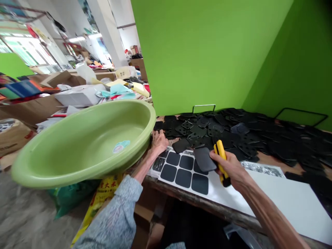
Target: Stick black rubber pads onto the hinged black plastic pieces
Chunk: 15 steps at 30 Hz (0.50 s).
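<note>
My right hand (230, 167) grips a yellow cutter (221, 155) with a black end, and a dark rounded-square piece (204, 159) is pinched at its thumb and fingertips. That piece hangs over a white sheet (187, 172) bearing several black rounded squares. My left hand (159, 141) rests on the table beside the green tub's rim, its fingers bent near the edge of the black pile; whether anything lies under them is hidden. A loose black piece (181, 145) lies just above the sheet, between my hands.
A large light-green tub (85, 138) stands tilted at the left. Many black pieces (249, 135) cover the table's back and right. Blank white sheets (290, 193) lie at the right front. A green panel (202, 55) rises behind. Boxes and papers (77, 93) fill the left background.
</note>
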{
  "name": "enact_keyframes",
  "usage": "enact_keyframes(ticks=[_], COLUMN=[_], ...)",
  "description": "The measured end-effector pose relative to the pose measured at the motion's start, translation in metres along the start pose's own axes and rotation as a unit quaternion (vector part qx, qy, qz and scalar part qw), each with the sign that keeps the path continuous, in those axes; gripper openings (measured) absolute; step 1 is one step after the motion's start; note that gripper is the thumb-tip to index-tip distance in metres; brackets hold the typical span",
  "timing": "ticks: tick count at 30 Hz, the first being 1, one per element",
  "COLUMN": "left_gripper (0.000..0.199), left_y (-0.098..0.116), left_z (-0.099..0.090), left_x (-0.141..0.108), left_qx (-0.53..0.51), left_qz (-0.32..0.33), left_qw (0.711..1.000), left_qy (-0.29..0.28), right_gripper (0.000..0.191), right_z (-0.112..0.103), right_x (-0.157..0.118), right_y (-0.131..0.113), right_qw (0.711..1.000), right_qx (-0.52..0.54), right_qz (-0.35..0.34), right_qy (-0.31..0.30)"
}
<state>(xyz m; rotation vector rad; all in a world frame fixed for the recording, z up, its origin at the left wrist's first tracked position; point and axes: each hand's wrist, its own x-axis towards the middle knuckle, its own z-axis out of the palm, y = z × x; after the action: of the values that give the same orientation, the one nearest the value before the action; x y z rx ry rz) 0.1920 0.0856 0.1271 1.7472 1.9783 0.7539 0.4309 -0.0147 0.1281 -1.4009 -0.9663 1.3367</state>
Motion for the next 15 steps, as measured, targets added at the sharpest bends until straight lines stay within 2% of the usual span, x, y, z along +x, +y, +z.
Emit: enact_keyframes(ticks=[3, 7, 11, 13, 15], left_gripper=[0.039, 0.034, 0.051, 0.062, 0.064], left_y=[-0.008, -0.010, -0.007, -0.002, 0.007], left_z=[0.008, 0.013, 0.007, 0.002, -0.005], left_x=[0.034, 0.048, 0.050, 0.048, 0.043], left_qx=[0.050, 0.061, 0.000, -0.062, -0.145], left_qz=[-0.036, -0.048, -0.019, 0.000, 0.009], left_qw=[0.998, 0.997, 1.000, 0.998, 0.989], left_qy=[0.010, -0.001, 0.008, 0.016, 0.008], right_gripper=[0.028, 0.017, 0.010, 0.007, 0.007], right_z=[0.005, 0.012, 0.011, 0.008, 0.005], right_x=[0.045, 0.081, 0.091, 0.091, 0.088], right_y=[-0.004, -0.007, -0.011, -0.014, -0.018], right_qw=[0.999, 0.996, 0.987, 0.979, 0.971], right_qx=[-0.002, -0.037, -0.110, -0.145, -0.162], right_qz=[-0.006, -0.010, -0.047, -0.074, -0.101], right_qy=[0.041, 0.086, 0.110, 0.127, 0.147])
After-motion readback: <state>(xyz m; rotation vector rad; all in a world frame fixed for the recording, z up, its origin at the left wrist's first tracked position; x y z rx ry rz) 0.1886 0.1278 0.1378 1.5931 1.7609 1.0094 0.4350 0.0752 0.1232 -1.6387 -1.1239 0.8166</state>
